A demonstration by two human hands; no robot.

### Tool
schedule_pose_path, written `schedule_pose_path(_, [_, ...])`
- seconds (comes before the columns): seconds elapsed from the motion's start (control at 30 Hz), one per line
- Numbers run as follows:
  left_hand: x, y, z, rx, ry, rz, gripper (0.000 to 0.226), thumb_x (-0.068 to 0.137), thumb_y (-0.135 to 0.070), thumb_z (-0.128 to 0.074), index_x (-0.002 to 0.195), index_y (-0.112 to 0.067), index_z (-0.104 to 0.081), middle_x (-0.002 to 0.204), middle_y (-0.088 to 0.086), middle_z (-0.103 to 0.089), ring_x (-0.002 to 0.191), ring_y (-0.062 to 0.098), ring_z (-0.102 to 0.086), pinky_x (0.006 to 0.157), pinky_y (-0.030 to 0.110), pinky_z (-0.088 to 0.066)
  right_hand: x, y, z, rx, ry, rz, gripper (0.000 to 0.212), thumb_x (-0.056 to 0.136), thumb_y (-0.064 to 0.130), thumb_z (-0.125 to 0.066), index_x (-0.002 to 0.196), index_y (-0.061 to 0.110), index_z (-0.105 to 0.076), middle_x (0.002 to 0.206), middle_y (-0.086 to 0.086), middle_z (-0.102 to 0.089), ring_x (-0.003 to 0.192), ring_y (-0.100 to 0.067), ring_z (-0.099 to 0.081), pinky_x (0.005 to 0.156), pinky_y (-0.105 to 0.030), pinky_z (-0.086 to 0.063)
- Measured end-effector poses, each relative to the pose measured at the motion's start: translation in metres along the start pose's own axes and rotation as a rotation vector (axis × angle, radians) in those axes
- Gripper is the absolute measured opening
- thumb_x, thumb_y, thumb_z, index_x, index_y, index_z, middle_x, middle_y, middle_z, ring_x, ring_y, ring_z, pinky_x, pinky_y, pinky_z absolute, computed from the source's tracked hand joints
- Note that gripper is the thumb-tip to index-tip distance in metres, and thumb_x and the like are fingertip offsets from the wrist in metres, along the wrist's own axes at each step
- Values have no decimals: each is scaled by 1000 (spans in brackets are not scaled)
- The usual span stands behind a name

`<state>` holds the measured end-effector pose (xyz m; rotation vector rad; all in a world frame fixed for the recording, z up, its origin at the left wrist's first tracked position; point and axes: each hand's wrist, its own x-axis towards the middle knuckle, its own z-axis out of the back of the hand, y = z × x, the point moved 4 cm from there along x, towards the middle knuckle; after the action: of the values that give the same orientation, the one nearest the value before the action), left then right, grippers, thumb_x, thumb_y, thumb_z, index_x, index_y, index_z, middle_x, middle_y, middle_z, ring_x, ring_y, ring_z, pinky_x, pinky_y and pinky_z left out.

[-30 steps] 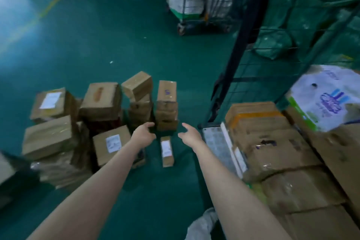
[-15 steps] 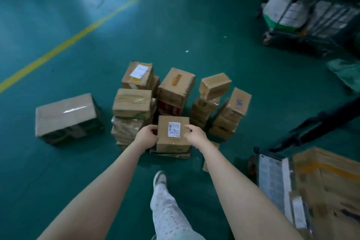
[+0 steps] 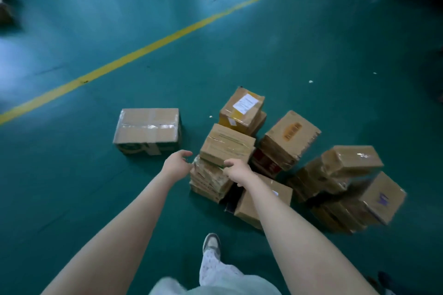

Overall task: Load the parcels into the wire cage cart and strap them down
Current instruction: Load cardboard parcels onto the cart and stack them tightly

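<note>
Green painted floor (image 3: 311, 43) all round, with a yellow line (image 3: 167, 38) running from 8 o'clock up to 1 o'clock across it. The parcels are all down on that floor, clustered ahead of me.

Every box is taped shut, so what they hold is not visible. My left hand (image 3: 177, 165) hangs just beside the left side of a short stack (image 3: 208, 182), fingers loosely curled and apart, holding nothing. My right hand (image 3: 237, 170) sits at the near edge of the taped parcel (image 3: 227, 145) on top of that stack, fingers curled against it; whether they truly grip it I cannot tell.

From my hands: a big carton (image 3: 147, 130) lies alone at 10 o'clock, a labelled parcel (image 3: 242, 109) at 12, an orange-printed parcel (image 3: 291, 136) at 2, and a leaning pile (image 3: 347, 175) at 3 – blurred, its lower boxes hard to separate. My right forearm covers part of a flat parcel (image 3: 275, 196) at 5 o'clock, and its dark near end is unclear. One shoe (image 3: 211, 243) shows below; my trouser leg (image 3: 215, 270) is cut off by the bottom edge.
</note>
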<state>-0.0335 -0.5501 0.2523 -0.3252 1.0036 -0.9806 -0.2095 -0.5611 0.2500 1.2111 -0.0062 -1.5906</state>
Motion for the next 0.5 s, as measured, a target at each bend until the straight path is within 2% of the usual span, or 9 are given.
schedule_pose_path(0.07, [15, 14, 14, -19, -27, 57, 46, 90, -1, -47, 134, -15, -49, 132, 13, -52, 76, 20, -57, 67, 25, -45, 21, 21, -4, -13, 11, 9, 44, 96, 12, -42, 140, 15, -43, 143, -7, -44, 127, -27, -43, 99, -33, -39])
schedule_pose_path(0.17, [27, 30, 27, -46, -14, 118, 46, 91, -1, -46, 135, -14, -48, 132, 14, -52, 93, 24, -56, 79, 28, -45, 42, 45, -15, -33, 51, 25, 41, 96, 11, -43, 137, 13, -47, 142, -7, -46, 126, -27, -44, 102, -35, -39])
schedule_pose_path(0.23, [38, 37, 40, -59, -22, 142, 46, 91, -1, -46, 135, -14, -48, 131, 13, -52, 93, 24, -55, 77, 27, -43, 55, 58, -24, -28, 75, 20, 39, 97, 11, -44, 135, 12, -50, 139, -7, -48, 124, -26, -45, 99, -33, -39])
schedule_pose_path(0.37, [66, 52, 70, -84, -21, 171, 45, 91, -1, -45, 133, -15, -49, 122, 11, -54, 64, 15, -49, 58, 24, -42, 80, 79, -42, -45, 118, -26, 42, 97, 9, -39, 138, 11, -47, 143, -8, -44, 129, -27, -42, 107, -36, -36])
schedule_pose_path(0.43, [86, 64, 91, -90, -5, 196, 45, 91, -1, -45, 133, -15, -49, 119, 9, -56, 58, 14, -46, 53, 22, -40, 97, 99, -51, -32, 120, -49, 43, 97, 7, -39, 140, 11, -44, 144, -9, -42, 131, -27, -40, 106, -36, -35])
schedule_pose_path(0.5, [104, 76, 115, -80, 14, 219, 45, 91, -1, -45, 133, -15, -49, 92, -1, -56, 56, 13, -45, 52, 22, -39, 114, 120, -61, -15, 116, -82, 44, 97, 8, -41, 141, 11, -43, 144, -8, -42, 130, -25, -41, 103, -35, -37])
